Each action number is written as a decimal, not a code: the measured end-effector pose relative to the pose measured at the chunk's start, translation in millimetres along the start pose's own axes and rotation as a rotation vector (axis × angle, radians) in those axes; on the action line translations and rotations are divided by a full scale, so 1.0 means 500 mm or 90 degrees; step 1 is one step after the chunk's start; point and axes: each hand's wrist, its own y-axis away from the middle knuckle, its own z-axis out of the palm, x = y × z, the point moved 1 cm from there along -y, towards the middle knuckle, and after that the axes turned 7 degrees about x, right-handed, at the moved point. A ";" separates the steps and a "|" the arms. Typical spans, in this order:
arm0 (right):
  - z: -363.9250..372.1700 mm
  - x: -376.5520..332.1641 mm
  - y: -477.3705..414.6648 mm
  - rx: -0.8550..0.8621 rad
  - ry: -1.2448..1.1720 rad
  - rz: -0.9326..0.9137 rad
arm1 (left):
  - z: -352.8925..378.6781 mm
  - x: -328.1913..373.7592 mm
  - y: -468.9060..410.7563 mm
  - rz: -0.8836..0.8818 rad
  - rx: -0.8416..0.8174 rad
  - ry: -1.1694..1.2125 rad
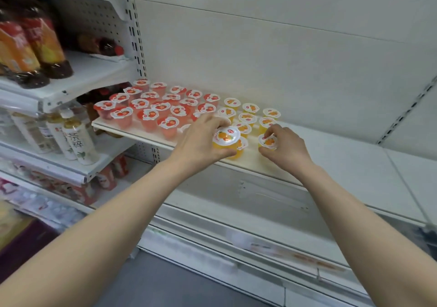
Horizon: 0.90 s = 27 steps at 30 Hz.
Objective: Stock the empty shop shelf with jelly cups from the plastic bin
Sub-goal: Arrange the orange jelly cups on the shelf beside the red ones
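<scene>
The white shop shelf carries several red jelly cups on its left part and several yellow jelly cups beside them toward the middle. My left hand grips a yellow jelly cup near the shelf's front edge, just above another yellow cup standing there. My right hand pinches a yellow jelly cup that sits on the shelf at the right end of the yellow group. The plastic bin is out of view.
To the left stands another shelving unit with juice packs above and tea bottles below. A lower white shelf juts out beneath my arms. The stocked shelf's right part holds nothing. The grey floor shows below.
</scene>
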 end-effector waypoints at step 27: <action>-0.047 0.062 -0.047 -0.016 0.144 -0.219 | 0.162 0.071 -0.043 0.098 -0.046 -0.255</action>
